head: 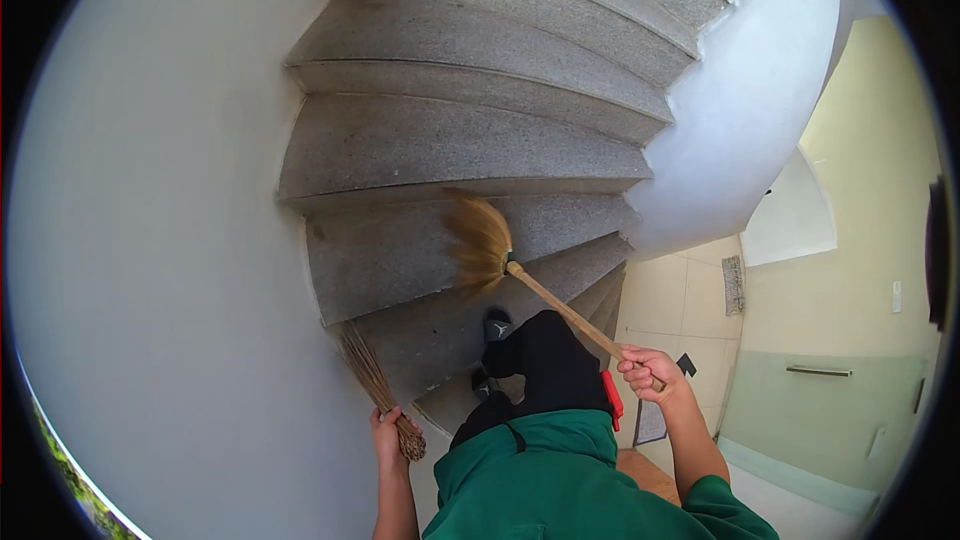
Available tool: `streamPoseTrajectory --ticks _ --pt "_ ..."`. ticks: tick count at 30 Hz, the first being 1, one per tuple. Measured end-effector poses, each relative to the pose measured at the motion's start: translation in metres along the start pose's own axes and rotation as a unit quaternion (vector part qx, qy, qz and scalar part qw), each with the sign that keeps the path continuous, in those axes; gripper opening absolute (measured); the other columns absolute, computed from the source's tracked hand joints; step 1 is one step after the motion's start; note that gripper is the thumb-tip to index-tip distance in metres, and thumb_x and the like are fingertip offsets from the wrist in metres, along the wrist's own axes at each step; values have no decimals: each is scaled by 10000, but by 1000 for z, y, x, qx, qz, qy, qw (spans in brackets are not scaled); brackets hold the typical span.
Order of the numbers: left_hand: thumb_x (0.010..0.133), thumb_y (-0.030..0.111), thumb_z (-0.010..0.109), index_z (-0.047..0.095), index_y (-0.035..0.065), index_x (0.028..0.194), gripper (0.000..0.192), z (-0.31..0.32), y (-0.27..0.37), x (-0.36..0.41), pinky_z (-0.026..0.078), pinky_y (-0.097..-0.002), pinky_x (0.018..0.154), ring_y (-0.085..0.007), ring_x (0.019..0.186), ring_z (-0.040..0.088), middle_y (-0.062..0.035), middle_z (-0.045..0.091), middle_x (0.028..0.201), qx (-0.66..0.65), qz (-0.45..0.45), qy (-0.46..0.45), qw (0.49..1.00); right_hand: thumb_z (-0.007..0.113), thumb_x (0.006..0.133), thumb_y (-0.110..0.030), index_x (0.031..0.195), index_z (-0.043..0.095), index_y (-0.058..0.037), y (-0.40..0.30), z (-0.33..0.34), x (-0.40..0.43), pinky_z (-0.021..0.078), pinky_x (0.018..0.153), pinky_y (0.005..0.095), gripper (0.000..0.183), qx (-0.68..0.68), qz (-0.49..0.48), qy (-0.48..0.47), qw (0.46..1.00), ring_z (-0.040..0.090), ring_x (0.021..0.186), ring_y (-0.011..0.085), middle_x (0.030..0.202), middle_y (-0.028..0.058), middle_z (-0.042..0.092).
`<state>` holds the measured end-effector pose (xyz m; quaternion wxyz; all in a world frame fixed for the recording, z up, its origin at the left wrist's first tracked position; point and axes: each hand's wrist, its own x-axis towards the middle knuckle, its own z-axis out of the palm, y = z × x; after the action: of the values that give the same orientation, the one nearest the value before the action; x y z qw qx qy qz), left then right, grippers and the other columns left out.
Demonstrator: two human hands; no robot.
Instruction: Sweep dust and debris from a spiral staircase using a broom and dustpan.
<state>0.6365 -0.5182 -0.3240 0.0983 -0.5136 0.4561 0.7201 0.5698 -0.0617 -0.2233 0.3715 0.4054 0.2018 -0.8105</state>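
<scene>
My right hand [646, 373] grips the wooden handle of a grass broom [480, 244] near its top end. Its fan of straw bristles is blurred and lies over a grey stone stair tread [375, 259], in front of the riser above. Low on the left, my left hand [394, 431] is closed around a bundled stick broom [369, 371]. The thin tips of that bundle point up toward the tread's left end, by the wall, and the butt end sticks out below my fingers.
Curved stone stairs [480, 22] climb ahead between a plain wall [150, 202] and a white curved parapet [750, 112]. My slippered feet [496, 326] stand on lower steps. To the right, below, lie a tiled floor [660, 300], a small mat [733, 285] and a greenish panel with a handle [817, 405].
</scene>
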Motion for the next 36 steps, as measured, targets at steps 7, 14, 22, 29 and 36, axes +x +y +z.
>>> streamPoseTrajectory --ticks 7,14,22,29,36 --pt "812 96 543 284 54 1160 436 -24 -25 -24 472 -364 408 -241 480 530 -125 510 642 -18 -17 -19 1000 459 898 -80 1253 401 -118 97 -22 -89 306 343 180 362 -77 -196 214 954 359 426 40 664 -5 423" --pt "802 100 533 340 63 1053 319 27 -20 -41 462 -355 388 -233 449 511 -109 499 618 -6 55 33 998 501 897 -79 1238 409 -74 126 -62 -7 303 334 155 354 -71 174 10 982 363 425 22 682 12 472" --pt "789 100 517 300 62 1175 444 135 -16 -33 457 -352 372 -235 460 509 -110 488 659 246 25 -4 969 501 882 -71 889 477 -74 -101 -226 37 325 330 156 26 21 -65 143 987 391 410 29 618 26 484" --pt "790 165 582 269 47 1351 653 271 -62 -46 490 -376 631 -286 710 594 -181 578 896 723 206 -280 597 448 889 -87 834 419 -118 -130 -309 -67 317 333 156 70 211 -230 238 920 376 410 31 597 -5 452" --pt "790 164 595 435 61 1271 517 537 -190 -16 507 -369 578 -265 643 628 -159 614 870 612 -72 -438 655 441 903 -97 960 390 -136 -9 -311 -113 319 334 162 86 372 -234 184 879 372 423 31 646 17 454"
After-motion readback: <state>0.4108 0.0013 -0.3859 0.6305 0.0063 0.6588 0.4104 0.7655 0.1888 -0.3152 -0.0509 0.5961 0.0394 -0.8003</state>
